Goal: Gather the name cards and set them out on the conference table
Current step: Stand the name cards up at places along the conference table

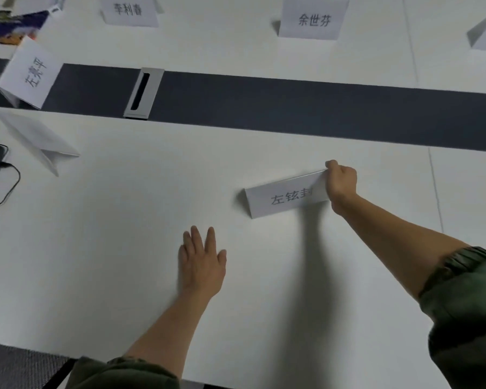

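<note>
card being squared at its seat

the right hand [343, 182] pinches the ridge at the right end of the name card [285, 198], likely to square its printed face toward the seat. the card runs toward 9 o'clock from that grip. the left hand [201, 262] lies flat on the conference table [110, 248], fingers straight, probably bracing.

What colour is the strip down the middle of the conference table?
The strip is dark grey against the white conference table; head view shows it.

White folded name card [285, 198] stands tent-like on the white conference table [124, 220].
</note>
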### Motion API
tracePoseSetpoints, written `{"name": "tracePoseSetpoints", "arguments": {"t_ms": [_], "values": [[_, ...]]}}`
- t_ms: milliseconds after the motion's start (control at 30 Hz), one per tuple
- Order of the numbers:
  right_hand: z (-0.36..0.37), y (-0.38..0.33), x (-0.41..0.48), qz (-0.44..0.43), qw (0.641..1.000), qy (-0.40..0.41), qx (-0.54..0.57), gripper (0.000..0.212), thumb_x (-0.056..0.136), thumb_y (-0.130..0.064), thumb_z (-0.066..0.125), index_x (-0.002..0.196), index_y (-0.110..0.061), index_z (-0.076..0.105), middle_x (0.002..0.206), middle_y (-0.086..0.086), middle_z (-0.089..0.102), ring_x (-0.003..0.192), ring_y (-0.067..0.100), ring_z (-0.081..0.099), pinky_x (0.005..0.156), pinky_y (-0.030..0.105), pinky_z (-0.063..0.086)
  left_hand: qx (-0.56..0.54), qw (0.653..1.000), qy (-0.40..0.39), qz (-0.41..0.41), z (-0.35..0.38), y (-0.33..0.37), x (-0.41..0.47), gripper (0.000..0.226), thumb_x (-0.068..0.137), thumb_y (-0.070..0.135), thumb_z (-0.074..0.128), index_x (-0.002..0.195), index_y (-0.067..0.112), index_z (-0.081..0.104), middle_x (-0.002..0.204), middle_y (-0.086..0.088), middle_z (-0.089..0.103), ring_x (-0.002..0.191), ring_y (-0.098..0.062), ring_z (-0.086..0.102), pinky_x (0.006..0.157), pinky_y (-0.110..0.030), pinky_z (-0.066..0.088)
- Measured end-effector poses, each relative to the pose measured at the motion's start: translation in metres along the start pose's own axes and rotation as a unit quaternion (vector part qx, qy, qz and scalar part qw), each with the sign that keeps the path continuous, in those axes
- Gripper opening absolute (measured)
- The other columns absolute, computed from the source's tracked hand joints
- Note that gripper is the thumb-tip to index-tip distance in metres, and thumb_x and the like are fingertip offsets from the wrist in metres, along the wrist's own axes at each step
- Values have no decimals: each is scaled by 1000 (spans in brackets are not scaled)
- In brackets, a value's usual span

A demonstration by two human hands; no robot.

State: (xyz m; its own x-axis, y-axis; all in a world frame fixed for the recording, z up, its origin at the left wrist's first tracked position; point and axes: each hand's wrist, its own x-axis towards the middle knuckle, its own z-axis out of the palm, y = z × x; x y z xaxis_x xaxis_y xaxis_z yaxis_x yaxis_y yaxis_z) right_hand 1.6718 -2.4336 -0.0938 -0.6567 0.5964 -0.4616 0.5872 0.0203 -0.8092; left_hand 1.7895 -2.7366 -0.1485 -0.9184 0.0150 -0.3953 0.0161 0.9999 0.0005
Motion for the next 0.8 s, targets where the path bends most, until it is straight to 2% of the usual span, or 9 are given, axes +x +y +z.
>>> {"name": "tracePoseSetpoints", "arguments": {"t_ms": [100, 267, 367, 433, 567, 600, 667, 733, 800], "values": [[10, -2, 19, -14, 1000, 3, 1, 25, 91, -31, 47, 77, -10, 44, 74, 6, 36, 72, 21, 34, 67, 36, 28, -2, 1000, 1, -4, 17, 0, 2, 67, 95, 45, 19, 149, 9, 30, 152, -31, 25, 140, -47, 26, 110, -56, 28], [18, 0, 32, -36, 999, -1, -2, 40, 95, -38, 44, 65, -18, 28, 66, 0, 30, 68, 20, 30, 64, 36, 27, -28, 999, 45, 1, 33, -4, 4, 66, 95, 47, 21, 152, 12, 25, 156, -27, 17, 145, -43, 16, 116, -54, 16], [11, 9, 30, -31, 999, 20, -3, 49, 99, -54, 34, 74, -12, 42, 73, 2, 44, 68, 16, 41, 65, 31, 34, -35, 998, 56, 4, 37, -2, 7, 66, 95, 48, 21, 152, 13, 23, 157, -26, 16, 146, -41, 13, 117, -54, 14], [-1, 23, 24, -44, 997, 56, -29, 54, 100, -55, 29, 84, -11, 56, 85, 2, 58, 78, 17, 51, 73, 31, 40, -33, 998, 57, 7, 37, -3, 6, 67, 96, 48, 20, 153, 13, 21, 157, -26, 14, 146, -41, 11, 117, -54, 14], [-41, 76, 9, -115, 958, 125, -232, 48, 100, -46, 34, 101, -8, 64, 103, 11, 63, 100, 32, 57, 81, 37, 42, -22, 999, 41, 11, 37, -5, 6, 67, 96, 47, 19, 152, 11, 22, 156, -28, 15, 146, -44, 12, 116, -57, 17], [-51, 94, 5, -130, 943, 126, -279, 44, 100, -44, 38, 110, -10, 63, 116, 14, 62, 113, 35, 53, 89, 41, 42, -23, 999, 33, 11, 34, -5, 7, 68, 95, 47, 20, 151, 9, 26, 155, -29, 17, 144, -45, 15, 115, -59, 20], [-72, 129, -13, -151, 913, 115, -362, 45, 98, -43, 39, 129, -13, 54, 142, 15, 48, 135, 35, 38, 107, 47, 32, -28, 999, 22, 24, 24, -3, 10, 66, 95, 46, 26, 149, 9, 32, 154, -29, 22, 143, -46, 21, 111, -61, 26], [-81, 161, -33, -163, 878, 91, -441, 54, 99, -46, 29, 144, -19, 38, 157, 13, 29, 147, 31, 19, 116, 47, 19, -49, 996, 47, 58, 6, 1, 19, 64, 96, 46, 42, 149, 12, 30, 156, -23, 23, 144, -40, 22, 112, -59, 27], [-84, 175, -44, -155, 867, 88, -465, 59, 99, -49, 21, 152, -22, 26, 162, 10, 18, 151, 26, 7, 119, 46, 10, -103, 986, 86, 95, -23, 14, 35, 69, 93, 45, 53, 150, 15, 27, 158, -17, 21, 146, -34, 19, 116, -53, 20]]}}
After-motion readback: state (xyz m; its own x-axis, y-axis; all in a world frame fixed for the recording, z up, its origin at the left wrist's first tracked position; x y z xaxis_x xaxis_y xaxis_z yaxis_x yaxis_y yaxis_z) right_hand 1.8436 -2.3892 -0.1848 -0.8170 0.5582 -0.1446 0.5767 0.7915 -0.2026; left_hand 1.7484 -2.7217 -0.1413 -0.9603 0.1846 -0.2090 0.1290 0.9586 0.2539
